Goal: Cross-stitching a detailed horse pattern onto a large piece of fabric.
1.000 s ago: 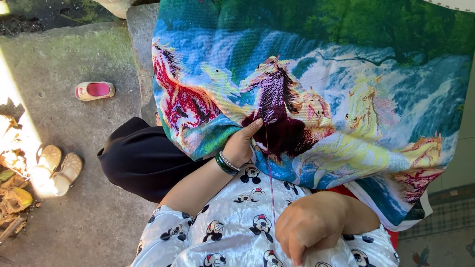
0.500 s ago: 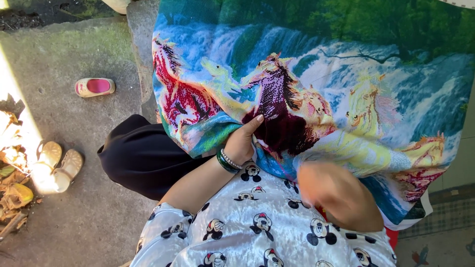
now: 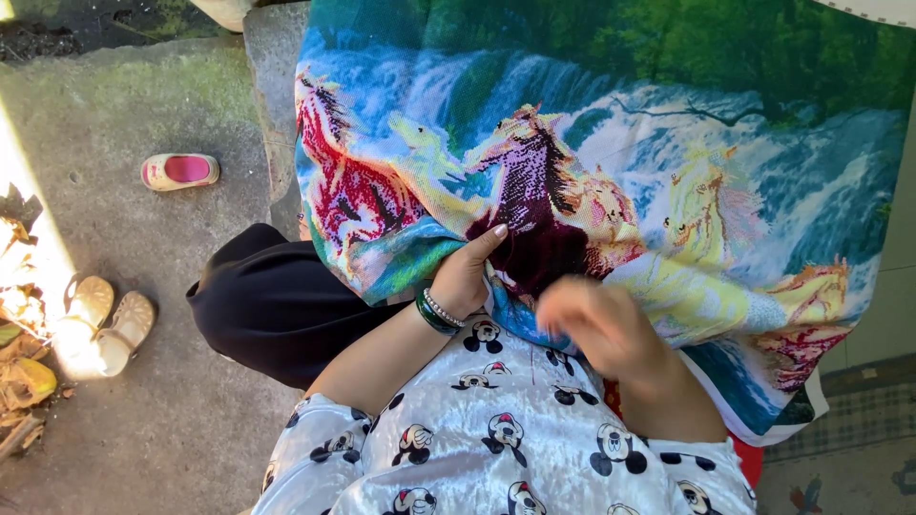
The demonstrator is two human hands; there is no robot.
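Two bare hands work at one large cross-stitch tapestry [image 3: 668,162], a cloth stitched with horses, a white waterfall and green trees, which drapes from the top of the view down over the person's lap. The left hand [image 3: 469,272] sits at the tapestry's lower edge, just below the dark purple horse [image 3: 539,205]; its fingers are tucked under the cloth and the thumb lies on top, so it pinches a fold of the fabric. Dark green and beaded bracelets [image 3: 437,312] ring that wrist. The right hand [image 3: 601,324] is blurred, just right of the left hand and over the same lower edge of the tapestry, its fingers curled loosely inward — whether it grips a needle or thread cannot be told. A thin reddish thread [image 3: 531,367] seems to run down from the tapestry's edge across the white patterned top [image 3: 496,439], though it is faint.

Left of the tapestry, a black garment [image 3: 272,305] covers the knee. Further left of the tapestry, on the grey concrete ground [image 3: 143,95], lies a small pink shoe [image 3: 179,172], and below that a pair of pale sandals [image 3: 100,319] in a bright sun patch — dry leaves [image 3: 24,381] lie beside them.
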